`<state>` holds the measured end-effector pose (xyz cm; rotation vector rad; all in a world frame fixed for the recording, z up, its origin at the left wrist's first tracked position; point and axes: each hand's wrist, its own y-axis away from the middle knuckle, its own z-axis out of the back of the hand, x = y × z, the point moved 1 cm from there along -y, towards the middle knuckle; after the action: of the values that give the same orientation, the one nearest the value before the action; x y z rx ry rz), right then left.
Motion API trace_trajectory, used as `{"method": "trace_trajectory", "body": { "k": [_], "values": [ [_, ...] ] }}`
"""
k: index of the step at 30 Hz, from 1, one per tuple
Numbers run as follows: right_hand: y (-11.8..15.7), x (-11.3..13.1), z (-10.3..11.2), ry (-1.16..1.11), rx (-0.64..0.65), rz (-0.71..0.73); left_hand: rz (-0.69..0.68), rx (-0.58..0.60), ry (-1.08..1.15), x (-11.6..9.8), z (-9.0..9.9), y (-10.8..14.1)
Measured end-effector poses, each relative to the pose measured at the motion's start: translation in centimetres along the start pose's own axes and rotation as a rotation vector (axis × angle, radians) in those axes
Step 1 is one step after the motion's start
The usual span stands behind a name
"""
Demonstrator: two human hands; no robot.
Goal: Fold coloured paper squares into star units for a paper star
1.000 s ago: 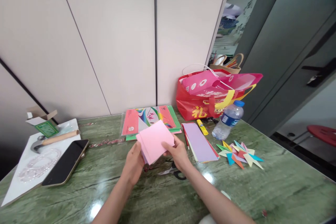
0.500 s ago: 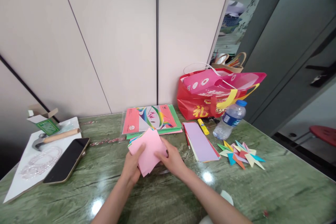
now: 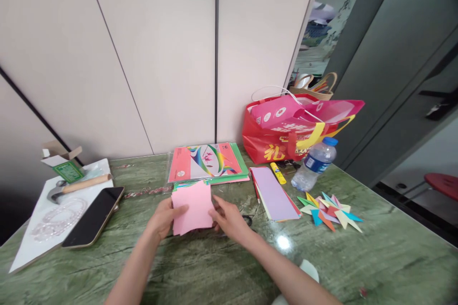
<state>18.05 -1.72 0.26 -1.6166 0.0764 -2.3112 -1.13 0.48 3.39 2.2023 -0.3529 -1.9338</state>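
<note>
A stack of square coloured paper (image 3: 193, 207), pink on top with green and blue edges showing behind, is held between my two hands over the table. My left hand (image 3: 163, 217) grips its left side, thumb lying on the pink sheet. At the right edge, my right hand (image 3: 229, 217) has its thumb and fingers closed on the stack. A dark scissor-like loop (image 3: 247, 220) shows just beyond my right hand; the rest of it is hidden. Behind the stack lies a packet of coloured paper (image 3: 205, 162) in a clear sleeve.
To the right lie purple paper strips (image 3: 274, 195), a yellow glue stick (image 3: 278, 173), a water bottle (image 3: 315, 164), a folded paper star (image 3: 331, 210) and a red bag (image 3: 275, 136). At left are a phone (image 3: 93, 217), a hammer (image 3: 78, 186), a beaded strand (image 3: 59, 219) and a small box (image 3: 66, 167).
The stack has turned from a slant to nearly square and its sheets are more evenly lined up. My left hand has shifted left to its side edge.
</note>
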Motion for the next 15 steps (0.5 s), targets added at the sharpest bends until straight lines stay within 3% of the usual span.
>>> {"method": "trace_trajectory", "body": {
  "k": [2, 5, 11, 15],
  "values": [
    [-0.4, -0.2, 1.0, 0.326, -0.092, 0.03, 0.014, 0.001, -0.092, -0.9, 2.2, -0.1],
    [-1.1, -0.9, 4.3, 0.487, -0.187, -0.068, 0.026, -0.061, -0.251, -1.8, 5.5, -0.1],
    [-0.4, -3.5, 12.6, 0.781, -0.399, -0.574, -0.02, -0.203, -0.562, -1.9, 8.9, -0.4],
    [0.7, -5.2, 15.4, 0.844, -0.431, -0.883, -0.118, -0.374, -0.84, -2.2, 9.7, -0.8]
  ]
}}
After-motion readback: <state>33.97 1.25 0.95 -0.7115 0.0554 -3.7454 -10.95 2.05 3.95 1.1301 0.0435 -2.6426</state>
